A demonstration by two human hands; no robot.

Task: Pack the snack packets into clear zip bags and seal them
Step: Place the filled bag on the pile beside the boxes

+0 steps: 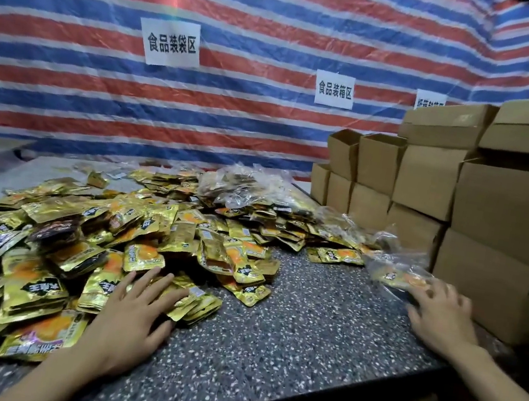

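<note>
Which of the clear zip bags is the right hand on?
The filled clear bag lying alone at the table's right edge beside the cardboard boxes. The right hand rests on its near end; the other bags are heaped farther back.

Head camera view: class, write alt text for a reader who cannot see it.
A person's left hand rests flat on a heap of gold snack packets on a speckled table, while the right hand presses a filled clear zip bag beside stacked cardboard boxes.
</note>
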